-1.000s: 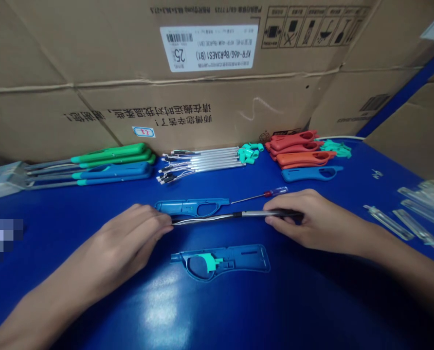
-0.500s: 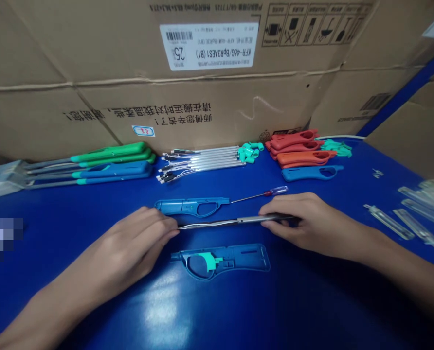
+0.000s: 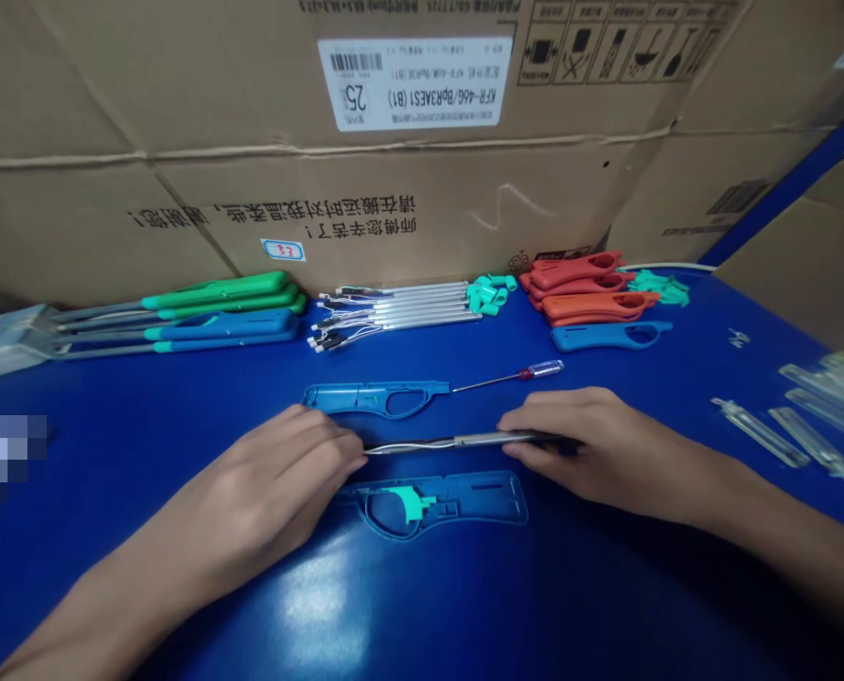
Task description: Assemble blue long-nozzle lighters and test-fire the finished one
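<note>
My right hand (image 3: pixel 592 449) grips the dark end of a slim metal tube (image 3: pixel 479 440), and twisted wires run from the tube toward my left hand (image 3: pixel 287 478). The fingertips of my left hand pinch the wire end (image 3: pixel 383 448). Between my hands, the tube lies just above an open blue plastic handle shell (image 3: pixel 450 501) with a teal insert (image 3: pixel 412 503). A second blue shell half (image 3: pixel 372 399) lies beyond the tube, next to a small red-handled screwdriver (image 3: pixel 542 370).
A blue workbench (image 3: pixel 571 586) holds rows of green and blue assembled long handles (image 3: pixel 216 307), wired metal tubes (image 3: pixel 394 307), teal parts (image 3: pixel 489 295), red-orange shells (image 3: pixel 585 288) and clear plastic-wrapped pieces (image 3: pixel 812 416). Cardboard boxes (image 3: pixel 408 189) stand along the back.
My left hand has moved right along the wires, and my right hand has shifted slightly left. The tube now sits lower, closer to the open shell.
</note>
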`<action>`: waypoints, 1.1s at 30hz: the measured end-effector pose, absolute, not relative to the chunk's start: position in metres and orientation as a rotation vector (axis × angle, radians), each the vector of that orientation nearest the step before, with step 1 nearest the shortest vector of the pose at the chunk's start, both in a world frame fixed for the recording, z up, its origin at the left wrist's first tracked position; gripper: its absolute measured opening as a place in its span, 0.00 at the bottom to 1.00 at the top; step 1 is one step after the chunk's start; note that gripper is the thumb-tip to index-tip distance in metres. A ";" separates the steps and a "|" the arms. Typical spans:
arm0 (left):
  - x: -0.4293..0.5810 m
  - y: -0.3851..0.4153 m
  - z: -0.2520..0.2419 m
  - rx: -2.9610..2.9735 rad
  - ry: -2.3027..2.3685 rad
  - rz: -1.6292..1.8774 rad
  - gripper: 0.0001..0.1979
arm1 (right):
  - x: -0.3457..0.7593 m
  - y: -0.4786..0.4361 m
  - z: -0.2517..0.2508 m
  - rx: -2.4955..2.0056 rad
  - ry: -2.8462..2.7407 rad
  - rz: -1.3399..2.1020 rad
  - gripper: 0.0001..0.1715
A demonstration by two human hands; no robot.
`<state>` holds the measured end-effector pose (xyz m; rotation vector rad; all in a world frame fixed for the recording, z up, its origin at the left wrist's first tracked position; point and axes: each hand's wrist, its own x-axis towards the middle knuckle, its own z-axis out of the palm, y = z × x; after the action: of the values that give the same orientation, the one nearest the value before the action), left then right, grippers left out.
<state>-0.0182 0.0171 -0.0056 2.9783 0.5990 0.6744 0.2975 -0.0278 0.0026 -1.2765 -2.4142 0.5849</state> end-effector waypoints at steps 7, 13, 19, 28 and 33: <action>-0.013 0.013 -0.007 2.918 0.596 0.668 0.05 | 0.294 -0.036 -0.001 -1.324 -2.379 0.536 0.10; -0.007 0.008 -0.009 2.882 0.555 0.655 0.06 | 0.290 -0.039 -0.003 -1.260 -2.433 0.591 0.09; -0.003 0.003 -0.009 2.852 0.537 0.627 0.06 | 0.287 -0.041 -0.003 -1.230 -2.459 0.575 0.08; 0.003 -0.006 -0.009 2.853 0.492 0.667 0.06 | 0.281 -0.046 -0.008 -1.126 -2.449 0.431 0.09; 0.009 -0.010 -0.008 2.820 0.474 0.677 0.08 | 0.280 -0.049 -0.006 -1.142 -2.482 0.454 0.10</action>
<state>0.0087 -0.0100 -0.0076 2.8197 0.4744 0.6770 0.2802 -0.0487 -0.0062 -1.1415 -2.4818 0.4540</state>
